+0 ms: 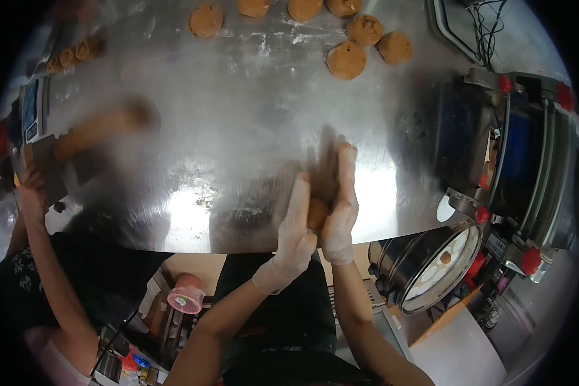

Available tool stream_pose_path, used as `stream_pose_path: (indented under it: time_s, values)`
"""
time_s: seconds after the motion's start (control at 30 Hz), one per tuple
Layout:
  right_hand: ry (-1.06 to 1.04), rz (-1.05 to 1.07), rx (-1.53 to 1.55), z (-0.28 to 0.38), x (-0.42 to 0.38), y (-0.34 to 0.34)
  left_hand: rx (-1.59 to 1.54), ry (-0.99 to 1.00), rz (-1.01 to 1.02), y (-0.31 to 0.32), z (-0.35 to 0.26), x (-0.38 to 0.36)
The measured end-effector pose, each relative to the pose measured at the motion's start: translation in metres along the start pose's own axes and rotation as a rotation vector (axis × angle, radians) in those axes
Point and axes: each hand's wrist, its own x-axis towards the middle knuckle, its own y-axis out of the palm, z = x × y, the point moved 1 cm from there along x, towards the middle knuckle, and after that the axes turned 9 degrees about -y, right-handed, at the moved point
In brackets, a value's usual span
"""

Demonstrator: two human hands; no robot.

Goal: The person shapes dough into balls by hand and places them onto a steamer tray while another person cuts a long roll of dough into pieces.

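Note:
A small brown dough ball [317,213] sits between my two hands near the front edge of the steel table. My left hand [293,228], in a thin translucent glove, presses against the ball's left side with its fingers straight and together. On the opposite side, my right hand [342,215], gloved the same way, cups the ball with its fingers pointing forward. Part of the ball is hidden by the hands. Farther back lie several brown dough pieces, among them a round one [346,60] and one at the upper left [205,20].
At left, a co-worker's hand [32,190] grips a tool beside a long, blurred dough roll [103,128]. A scale [34,109] stands behind. Right of me are a roller machine [527,161] and a round tray [439,270] holding one ball. The steel table [238,116] has flour smears.

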Motion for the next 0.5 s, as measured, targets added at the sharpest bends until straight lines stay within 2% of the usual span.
stream_pose_path:
  time_s: [0.03,0.1,0.17,0.2,0.3,0.37,0.43,0.47,0.5]
  values:
    - [-0.023,-0.024,0.0,-0.004,-0.001,0.0,0.01,-0.072,-0.019,-0.008,-0.02,0.013]
    - [-0.01,-0.014,-0.008,-0.006,-0.007,0.005,-0.127,0.004,-0.042,-0.011,-0.015,0.038]
    - [0.014,0.046,-0.022,-0.003,-0.011,0.009,-0.225,-0.06,0.061,-0.001,-0.019,0.043]
    - [0.008,0.074,-0.026,-0.002,-0.008,0.009,-0.138,0.03,0.044,0.003,-0.004,0.036]
    - [-0.087,0.075,-0.022,-0.025,0.007,0.0,0.038,0.115,-0.027,0.006,0.006,-0.005]
    - [-0.138,0.022,-0.039,-0.037,0.0,-0.002,0.111,0.005,-0.073,0.003,0.015,0.004]
    - [-0.039,0.051,-0.043,-0.023,-0.02,0.004,-0.126,-0.051,-0.047,-0.013,-0.026,0.031]
    - [0.007,0.07,-0.043,-0.017,-0.024,0.009,-0.217,-0.15,-0.009,-0.006,-0.036,0.045]
    - [0.016,0.081,-0.045,-0.014,-0.02,0.009,-0.168,-0.066,0.021,-0.003,-0.027,0.043]
